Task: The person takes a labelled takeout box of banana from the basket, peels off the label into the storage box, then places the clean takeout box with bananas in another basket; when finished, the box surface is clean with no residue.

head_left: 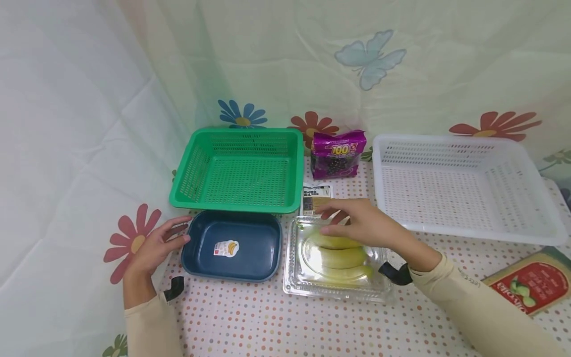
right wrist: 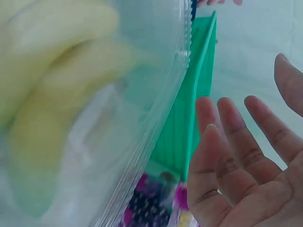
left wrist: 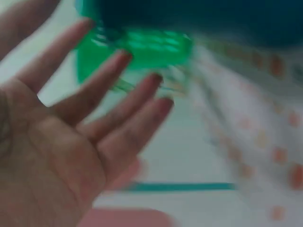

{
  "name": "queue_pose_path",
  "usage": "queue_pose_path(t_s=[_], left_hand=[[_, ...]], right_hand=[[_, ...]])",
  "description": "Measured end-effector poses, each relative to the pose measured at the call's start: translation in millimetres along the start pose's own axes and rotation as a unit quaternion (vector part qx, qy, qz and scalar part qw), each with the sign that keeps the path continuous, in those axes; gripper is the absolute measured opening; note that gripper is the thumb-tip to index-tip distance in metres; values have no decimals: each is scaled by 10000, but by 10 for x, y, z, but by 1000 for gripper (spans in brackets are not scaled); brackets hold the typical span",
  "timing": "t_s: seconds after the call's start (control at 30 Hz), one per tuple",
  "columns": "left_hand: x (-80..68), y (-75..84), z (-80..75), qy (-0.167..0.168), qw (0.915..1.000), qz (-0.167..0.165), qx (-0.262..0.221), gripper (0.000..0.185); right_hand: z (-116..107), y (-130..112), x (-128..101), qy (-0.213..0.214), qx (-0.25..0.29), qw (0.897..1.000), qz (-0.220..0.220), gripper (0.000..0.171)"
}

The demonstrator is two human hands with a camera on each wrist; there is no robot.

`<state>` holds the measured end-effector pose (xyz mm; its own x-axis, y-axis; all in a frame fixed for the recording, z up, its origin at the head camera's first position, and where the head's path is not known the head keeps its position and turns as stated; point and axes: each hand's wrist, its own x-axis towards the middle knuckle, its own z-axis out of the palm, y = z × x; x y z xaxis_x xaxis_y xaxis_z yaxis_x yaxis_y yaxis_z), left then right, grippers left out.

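Clear, thin moulded plastic forms the clamshell box (head_left: 337, 267) nearest the viewer, lying on the dotted tablecloth (head_left: 267, 317) with three yellow-green bananas (head_left: 341, 257) visible through its domed lid. The right hand (head_left: 357, 223) hovers over the far edge of the box, fingers loosely extended and holding nothing; the right wrist view shows the palm open beside the ribbed lid rim (right wrist: 156, 118). Whether the fingertips touch the lid cannot be told. Judged from its material, the box is light but flimsy and smooth: it would flex and slip if squeezed at the dome, and the fruit inside bruises easily, so the stiffer flanged rim on two opposite sides looks the better place to take hold.

Just left of it sits a dark blue tray (head_left: 232, 245), rigid, glossy, round-cornered, with a banana sticker (head_left: 226, 248) on its floor. The left hand (head_left: 153, 248) lies spread at the tray's left edge, gripping nothing; contact is uncertain.

Beyond the tray stands a green basket (head_left: 238, 168) of perforated hard plastic; behind the box lie a small printed packet (head_left: 316, 198) and a crinkled purple snack bag (head_left: 337, 153). To the right, a white basket (head_left: 464, 186) of the same lattice build, and a red printed carton (head_left: 531, 285) at the table's edge. A floral cloth backdrop (head_left: 370, 59) closes the scene.
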<state>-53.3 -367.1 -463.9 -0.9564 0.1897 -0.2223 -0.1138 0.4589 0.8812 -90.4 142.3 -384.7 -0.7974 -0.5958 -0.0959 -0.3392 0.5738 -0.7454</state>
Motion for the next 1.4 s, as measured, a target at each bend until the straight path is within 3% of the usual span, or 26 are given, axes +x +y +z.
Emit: queue_pose_path(t_s=[0.17,0.3,0.4,0.57,0.7,0.93,1.17,1.4], left_hand=[[-58,491,111,323,9952,370,844,55],[-65,871,300,391,9883,606,1346,52],[-38,1045,490,322,9814,970,1623,48],[12,1230,876,82,9618,1749,2104,46],[44,1340,1237,-333,9524,2069,2214,51],[75,1363,1759,-1009,9474,1986,2297,67],[46,1338,2023,-1171,9489,1905,2225,69],[17,1386,2145,-1297,9610,1448,1969,78]], right_hand=[[-103,106,-206,205,-42,9994,277,40],[-163,184,-371,410,-262,9979,424,41],[-189,250,-495,610,-581,9955,421,40],[-208,327,-682,870,-1120,9897,198,43],[-188,371,-814,933,-1467,9847,117,51],[-123,438,-990,568,-1800,9796,686,68],[-23,520,-1117,492,-1689,9817,733,77],[99,606,-1169,290,-1310,9880,770,85]])
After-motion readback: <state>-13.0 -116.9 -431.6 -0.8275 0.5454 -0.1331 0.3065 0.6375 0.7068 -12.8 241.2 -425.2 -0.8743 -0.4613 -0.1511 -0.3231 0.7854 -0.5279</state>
